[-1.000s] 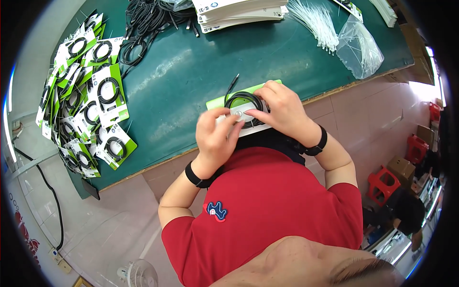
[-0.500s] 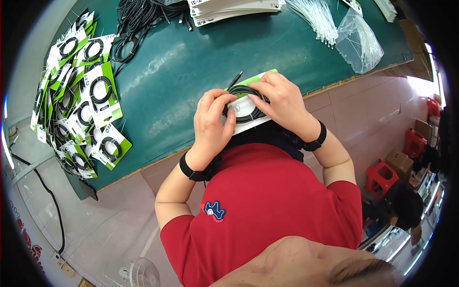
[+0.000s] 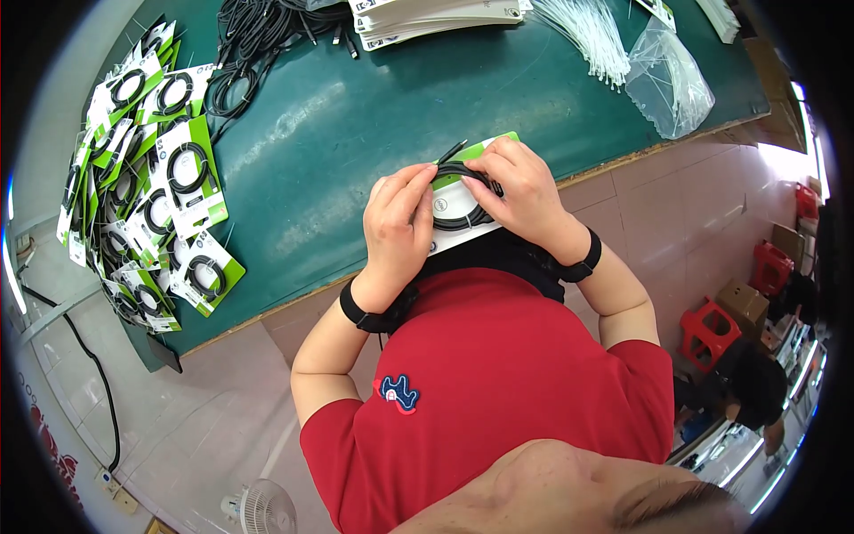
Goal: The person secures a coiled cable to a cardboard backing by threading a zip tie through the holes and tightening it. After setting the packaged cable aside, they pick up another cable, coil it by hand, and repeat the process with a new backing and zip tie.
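Note:
A coiled black cable (image 3: 459, 220) lies against a white and green backing card (image 3: 466, 237) at the table's near edge. My left hand (image 3: 398, 216) pinches the left side of the coil, thumb and fingers together near the cable's upper left. From between the hands the cable's plug end (image 3: 454, 149) points up and to the right. At the upper right of the coil, my right hand (image 3: 520, 189) is closed on the cable, with its thumb lying across the loops. A pale tie shows at the coil's bottom. The fingers hide parts of the coil and card.
Many carded black cables (image 3: 187, 167) are heaped on the green table's (image 3: 294, 178) left. Along the back are loose black cables (image 3: 267, 31), a stack of white cards (image 3: 436, 20), white cable ties (image 3: 587, 40) and a clear plastic bag (image 3: 669, 80). Red stools (image 3: 709, 331) stand at the right.
The plug end has swung further right and lower. My left fingers have shifted slightly right and are now closer together on the cable. My right hand has barely moved.

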Demonstrator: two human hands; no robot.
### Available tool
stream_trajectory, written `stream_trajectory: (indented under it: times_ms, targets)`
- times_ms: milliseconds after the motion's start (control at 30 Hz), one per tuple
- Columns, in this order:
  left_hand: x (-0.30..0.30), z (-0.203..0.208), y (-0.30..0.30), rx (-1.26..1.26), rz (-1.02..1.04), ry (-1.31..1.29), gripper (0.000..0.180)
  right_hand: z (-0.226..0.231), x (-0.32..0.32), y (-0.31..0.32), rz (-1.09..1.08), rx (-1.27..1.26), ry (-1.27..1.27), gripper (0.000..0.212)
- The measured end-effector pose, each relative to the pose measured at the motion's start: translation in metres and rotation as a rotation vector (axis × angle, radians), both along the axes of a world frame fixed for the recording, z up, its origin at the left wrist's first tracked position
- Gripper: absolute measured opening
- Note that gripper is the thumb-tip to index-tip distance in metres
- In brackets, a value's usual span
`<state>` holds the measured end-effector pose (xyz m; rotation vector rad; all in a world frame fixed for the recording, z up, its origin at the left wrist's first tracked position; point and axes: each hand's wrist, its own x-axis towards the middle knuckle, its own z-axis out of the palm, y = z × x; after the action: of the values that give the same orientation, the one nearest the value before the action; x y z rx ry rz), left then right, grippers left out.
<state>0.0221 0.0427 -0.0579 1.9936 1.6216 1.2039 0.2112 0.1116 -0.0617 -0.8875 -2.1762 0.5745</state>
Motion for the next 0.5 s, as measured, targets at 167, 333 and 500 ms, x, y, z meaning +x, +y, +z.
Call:
stream_trajectory:
  times_ms: [167, 333, 500]
  targets:
    - [0.000, 0.001, 0.003, -0.022, -0.014, -0.010, 0.027, -0.001, 0.001, -0.001, -0.021, -0.051, 0.004, 0.017]
    - [0.006, 0.005, 0.005, -0.045, 0.032, 0.003, 0.029, 0.007, -0.006, -0.004, -0.089, -0.075, -0.069, 0.016]
    - [0.003, -0.004, 0.011, -0.029, 0.048, 0.031, 0.032, 0.004, -0.017, 0.001, -0.088, -0.043, -0.127, 0.015]
